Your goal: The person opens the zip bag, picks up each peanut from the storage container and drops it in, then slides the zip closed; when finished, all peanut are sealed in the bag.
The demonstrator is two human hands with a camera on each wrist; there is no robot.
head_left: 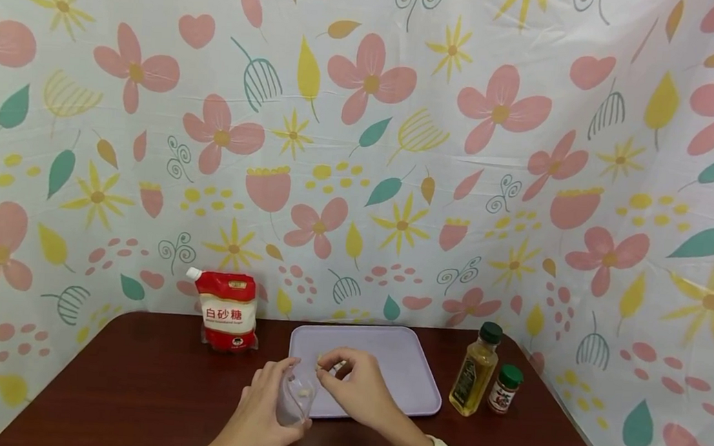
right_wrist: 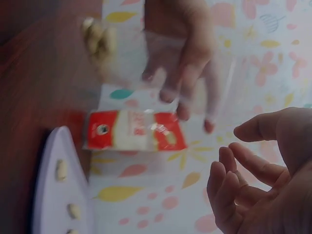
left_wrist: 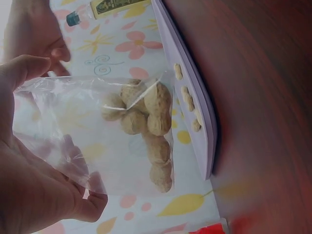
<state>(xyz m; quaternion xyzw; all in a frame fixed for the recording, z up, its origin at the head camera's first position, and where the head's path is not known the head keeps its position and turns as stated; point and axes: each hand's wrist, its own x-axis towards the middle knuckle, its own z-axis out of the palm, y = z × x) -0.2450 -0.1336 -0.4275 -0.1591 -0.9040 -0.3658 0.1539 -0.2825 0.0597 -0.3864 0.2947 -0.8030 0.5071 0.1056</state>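
Note:
My left hand (head_left: 257,409) holds a clear plastic bag (left_wrist: 63,117) by its sides, with the thumb on one side and fingers on the other. Several unshelled peanuts (left_wrist: 158,158) are gathered at the bottom of the bag. Beside the bag's mouth, over the lilac tray (head_left: 397,364), is my right hand (head_left: 360,389). Its fingers are loosely bent, and in the right wrist view a gap shows between thumb and index fingertip (right_wrist: 235,147), with nothing between them. A few peanuts (left_wrist: 187,99) lie in a row on the tray.
A red and white bag of sugar (head_left: 229,314) stands at the back left of the dark table (head_left: 134,380). Right of the tray stand a bottle of yellow oil (head_left: 476,373) and a small green-lidded jar (head_left: 503,392). A flowered curtain (head_left: 361,161) hangs behind.

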